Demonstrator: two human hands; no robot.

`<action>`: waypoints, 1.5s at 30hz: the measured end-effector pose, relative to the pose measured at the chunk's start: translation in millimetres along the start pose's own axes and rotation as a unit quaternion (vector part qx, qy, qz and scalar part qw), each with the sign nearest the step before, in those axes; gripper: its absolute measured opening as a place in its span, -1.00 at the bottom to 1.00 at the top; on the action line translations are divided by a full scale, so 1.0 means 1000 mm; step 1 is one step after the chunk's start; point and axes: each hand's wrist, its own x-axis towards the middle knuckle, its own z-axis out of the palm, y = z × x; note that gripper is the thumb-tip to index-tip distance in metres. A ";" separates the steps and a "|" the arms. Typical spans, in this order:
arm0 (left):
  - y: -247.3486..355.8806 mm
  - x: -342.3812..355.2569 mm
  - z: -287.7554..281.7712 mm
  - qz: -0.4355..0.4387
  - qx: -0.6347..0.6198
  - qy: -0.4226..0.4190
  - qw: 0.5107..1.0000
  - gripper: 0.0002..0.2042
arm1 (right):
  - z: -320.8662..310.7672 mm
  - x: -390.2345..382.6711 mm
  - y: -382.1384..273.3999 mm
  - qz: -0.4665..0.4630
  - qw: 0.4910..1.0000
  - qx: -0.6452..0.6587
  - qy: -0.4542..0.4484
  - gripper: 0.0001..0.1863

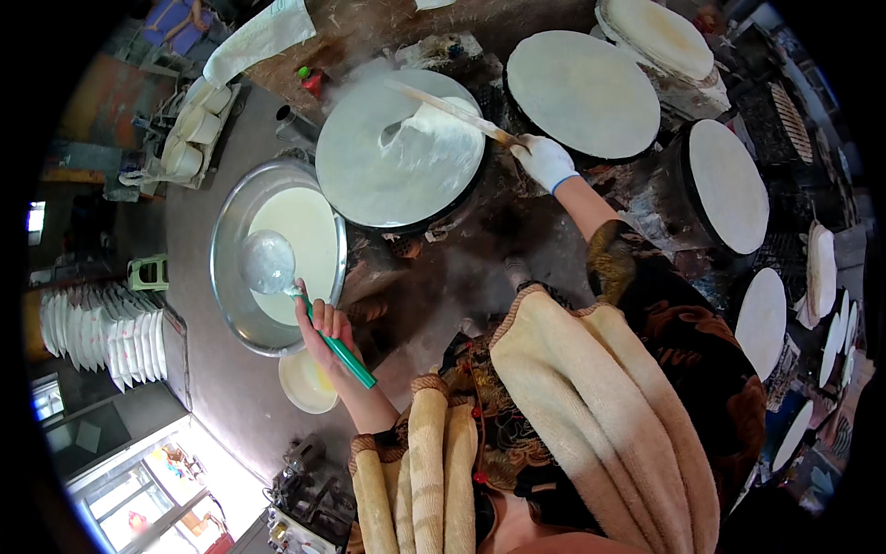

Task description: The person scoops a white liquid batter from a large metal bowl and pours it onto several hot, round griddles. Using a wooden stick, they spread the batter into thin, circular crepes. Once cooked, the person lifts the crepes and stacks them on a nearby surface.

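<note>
My left hand is closed round the green handle of a ladle. The ladle's round metal bowl is over the large metal basin, which holds pale, creamy batter; whether the bowl touches the batter I cannot tell. In a white glove, my right hand grips the dark end of a long wooden spreader. Its pale blade reaches across a round griddle, over a patch of wet white batter. Steam rises at the griddle's far left edge.
Another round griddle covered with a pale sheet stands right of the first, with a third farther right. Stacked flatbreads lie at the back right. A pale bowl is below the basin; a green stool stands left.
</note>
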 end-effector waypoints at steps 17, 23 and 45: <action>-0.001 -0.007 0.000 -0.017 0.018 -0.033 0.999 -0.67 | 0.022 -0.006 -0.076 0.020 0.990 0.141 0.014 -0.42; -0.013 -0.009 -0.006 -0.093 0.038 0.036 0.994 -0.69 | 0.084 -0.024 -0.068 0.082 0.920 0.383 0.025 -0.52; -0.070 0.076 -0.004 -0.233 0.170 0.111 0.951 -0.85 | 0.042 0.038 -0.036 0.039 0.951 0.301 -0.063 -0.49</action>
